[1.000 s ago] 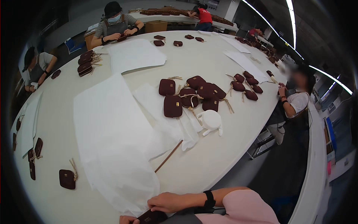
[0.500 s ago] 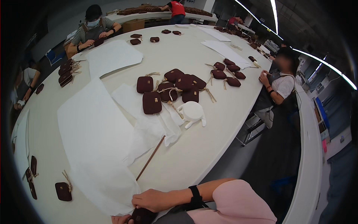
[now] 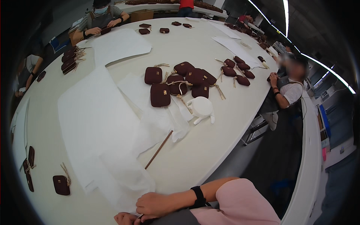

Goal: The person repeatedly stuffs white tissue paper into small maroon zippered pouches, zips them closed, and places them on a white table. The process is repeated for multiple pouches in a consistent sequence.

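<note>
Left-edge pouches: a few dark maroon ones with beige cords, set out by the rim, probably to keep the middle free.
Lone pouch: lies flat, apart from the others, its cord trailing upward.
Stacked pouches: farther back, piled with cords all to one side, perhaps so they do not tangle.
White sheet: spread toward the person, wrinkled at its near end; it likely shields the work from scuffs.
Left hand: at the lower edge, partly cut off, close against the right; whether its fingers grip anything I cannot tell.
Narrow item: a thin greyish bit between the hands, nearly hidden; its kind is unclear.
Right hand: fingers curled together, thumb and fingertips apparently closed on the narrow item, held near the body, likely for a steady, close view.
Brown rod: slanting, its upper end by crumpled paper, seemingly within reach.
Central pouches: heaped overlapping, gold-toned marks showing on several.
White round piece: just beside that heap, with leg-like prongs.
Right-hand cluster: more pouches, cords loose among them.
Surface: a broad, pale tabletop, bent by the lens.
Room: co-workers around the table, one in a striped top; strip lights overhead.
</note>
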Demonstrator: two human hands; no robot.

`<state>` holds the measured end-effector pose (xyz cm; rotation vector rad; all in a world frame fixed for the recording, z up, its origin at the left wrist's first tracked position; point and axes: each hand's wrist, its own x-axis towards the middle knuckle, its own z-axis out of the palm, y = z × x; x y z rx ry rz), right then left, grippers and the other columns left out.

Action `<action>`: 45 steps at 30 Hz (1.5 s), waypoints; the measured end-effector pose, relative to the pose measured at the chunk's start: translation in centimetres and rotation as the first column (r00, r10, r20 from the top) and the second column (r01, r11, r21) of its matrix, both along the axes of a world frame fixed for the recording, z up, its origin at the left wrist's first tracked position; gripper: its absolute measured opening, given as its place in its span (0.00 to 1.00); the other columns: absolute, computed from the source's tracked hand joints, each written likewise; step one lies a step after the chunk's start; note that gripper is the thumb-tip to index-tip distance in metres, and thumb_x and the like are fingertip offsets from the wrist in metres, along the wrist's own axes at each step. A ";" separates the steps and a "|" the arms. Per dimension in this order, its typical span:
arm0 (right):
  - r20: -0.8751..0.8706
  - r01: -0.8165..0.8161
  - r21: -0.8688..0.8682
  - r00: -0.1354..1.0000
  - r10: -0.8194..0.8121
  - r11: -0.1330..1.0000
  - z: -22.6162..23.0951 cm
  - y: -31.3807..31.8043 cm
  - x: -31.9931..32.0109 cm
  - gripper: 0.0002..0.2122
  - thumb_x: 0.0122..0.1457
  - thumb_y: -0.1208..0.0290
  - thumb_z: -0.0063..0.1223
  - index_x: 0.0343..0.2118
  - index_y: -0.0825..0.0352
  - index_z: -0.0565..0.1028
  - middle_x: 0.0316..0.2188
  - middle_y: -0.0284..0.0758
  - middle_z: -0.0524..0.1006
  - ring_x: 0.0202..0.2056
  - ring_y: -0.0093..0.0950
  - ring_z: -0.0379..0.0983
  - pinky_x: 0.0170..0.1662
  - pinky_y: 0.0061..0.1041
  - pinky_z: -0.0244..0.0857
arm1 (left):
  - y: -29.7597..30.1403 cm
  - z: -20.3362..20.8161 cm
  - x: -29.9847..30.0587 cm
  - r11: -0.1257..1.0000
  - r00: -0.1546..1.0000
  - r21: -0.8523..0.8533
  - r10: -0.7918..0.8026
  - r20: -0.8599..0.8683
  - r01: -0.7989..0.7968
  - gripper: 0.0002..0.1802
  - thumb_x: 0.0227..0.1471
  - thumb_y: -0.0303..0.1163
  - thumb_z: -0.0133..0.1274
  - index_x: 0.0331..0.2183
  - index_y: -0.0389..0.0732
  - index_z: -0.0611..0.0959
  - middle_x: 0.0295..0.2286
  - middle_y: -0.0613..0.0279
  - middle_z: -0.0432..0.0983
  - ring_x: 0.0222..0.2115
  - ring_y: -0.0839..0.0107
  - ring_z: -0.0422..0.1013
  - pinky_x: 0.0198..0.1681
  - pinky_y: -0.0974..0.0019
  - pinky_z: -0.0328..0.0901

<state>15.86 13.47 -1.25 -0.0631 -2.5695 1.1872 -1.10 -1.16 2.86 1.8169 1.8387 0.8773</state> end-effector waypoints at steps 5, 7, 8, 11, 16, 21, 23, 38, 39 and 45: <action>0.074 0.017 0.009 0.997 -0.017 1.000 -0.4 0.3 0.3 0.12 0.60 0.59 0.55 0.32 0.65 0.74 0.30 0.36 0.72 0.35 0.36 0.70 0.39 0.35 0.66 | 0.4 -0.2 1.6 0.983 0.986 -0.086 0.167 0.018 -0.165 0.08 0.58 0.33 0.57 0.32 0.39 0.78 0.29 0.52 0.75 0.31 0.52 0.69 0.39 0.56 0.64; 0.005 0.004 -0.023 1.000 -0.004 1.000 0.1 0.8 0.0 0.11 0.60 0.61 0.55 0.37 0.64 0.76 0.33 0.36 0.73 0.36 0.36 0.71 0.41 0.34 0.66 | -0.1 -2.1 0.2 0.989 0.984 -0.039 0.147 0.100 -0.144 0.07 0.56 0.29 0.57 0.32 0.35 0.81 0.31 0.56 0.67 0.32 0.60 0.66 0.37 0.61 0.63; -0.026 -0.021 -0.057 0.999 0.019 0.998 0.6 1.2 0.2 0.11 0.61 0.63 0.55 0.39 0.64 0.76 0.34 0.36 0.74 0.37 0.36 0.71 0.42 0.33 0.66 | -1.1 -3.1 -0.1 0.988 0.978 -0.031 0.156 0.141 -0.153 0.06 0.54 0.27 0.57 0.32 0.33 0.82 0.32 0.58 0.63 0.32 0.64 0.64 0.36 0.63 0.62; 0.035 0.296 -0.217 0.955 -0.296 0.930 3.3 3.5 2.6 0.08 0.59 0.74 0.58 0.41 0.65 0.78 0.34 0.38 0.77 0.34 0.36 0.76 0.36 0.31 0.71 | -1.2 -1.0 0.7 0.887 0.884 -0.173 0.451 0.122 -0.428 0.16 0.45 0.31 0.69 0.34 0.37 0.81 0.35 0.53 0.64 0.36 0.60 0.66 0.39 0.62 0.65; 0.575 0.748 -0.448 0.660 -0.484 0.489 4.1 4.4 6.0 0.12 0.63 0.76 0.56 0.49 0.68 0.75 0.29 0.34 0.83 0.23 0.19 0.76 0.26 0.17 0.71 | -1.2 0.2 0.3 0.867 0.864 -0.145 0.492 0.104 -0.476 0.22 0.43 0.33 0.72 0.39 0.40 0.80 0.49 0.52 0.65 0.44 0.58 0.65 0.49 0.58 0.63; 0.386 0.468 -0.710 0.884 -0.264 0.527 3.6 3.7 2.6 0.20 0.63 0.80 0.53 0.59 0.66 0.71 0.33 0.36 0.80 0.28 0.20 0.78 0.27 0.17 0.71 | -2.0 -1.3 -0.6 0.930 0.915 -0.112 0.364 0.173 -0.349 0.20 0.42 0.32 0.72 0.38 0.43 0.81 0.47 0.60 0.71 0.46 0.58 0.65 0.49 0.60 0.63; 0.386 0.417 -0.767 0.907 -0.169 0.487 2.9 4.5 1.9 0.20 0.63 0.80 0.53 0.58 0.68 0.71 0.26 0.34 0.78 0.25 0.19 0.77 0.25 0.16 0.69 | -1.9 -1.0 -0.3 0.908 0.871 -0.153 0.418 0.258 -0.391 0.23 0.41 0.30 0.73 0.40 0.41 0.80 0.43 0.63 0.72 0.46 0.62 0.66 0.50 0.62 0.63; 0.623 0.452 -0.730 0.748 0.228 0.512 4.6 5.2 -1.3 0.07 0.65 0.76 0.52 0.43 0.68 0.70 0.15 0.26 0.70 0.13 0.14 0.62 0.18 0.17 0.52 | -2.3 -0.8 -1.3 0.907 0.797 -0.297 0.408 0.445 -0.299 0.13 0.49 0.31 0.67 0.39 0.43 0.84 0.27 0.67 0.75 0.38 0.65 0.68 0.47 0.64 0.62; 0.607 0.432 -0.740 0.760 0.235 0.516 4.6 5.4 -1.2 0.06 0.65 0.77 0.51 0.43 0.68 0.72 0.15 0.26 0.71 0.14 0.14 0.63 0.19 0.17 0.54 | -2.3 -0.7 -1.6 0.919 0.829 -0.265 0.381 0.408 -0.292 0.11 0.50 0.30 0.66 0.38 0.43 0.85 0.26 0.68 0.75 0.38 0.65 0.69 0.47 0.64 0.62; 0.632 0.376 -0.596 0.764 0.127 0.709 5.1 5.5 -1.3 0.09 0.61 0.82 0.50 0.39 0.68 0.82 0.22 0.29 0.76 0.20 0.16 0.65 0.26 0.18 0.61 | -2.8 -1.5 -3.2 0.990 0.962 -0.018 0.139 0.234 -0.138 0.13 0.49 0.17 0.57 0.38 0.40 0.84 0.33 0.61 0.73 0.39 0.60 0.67 0.44 0.63 0.64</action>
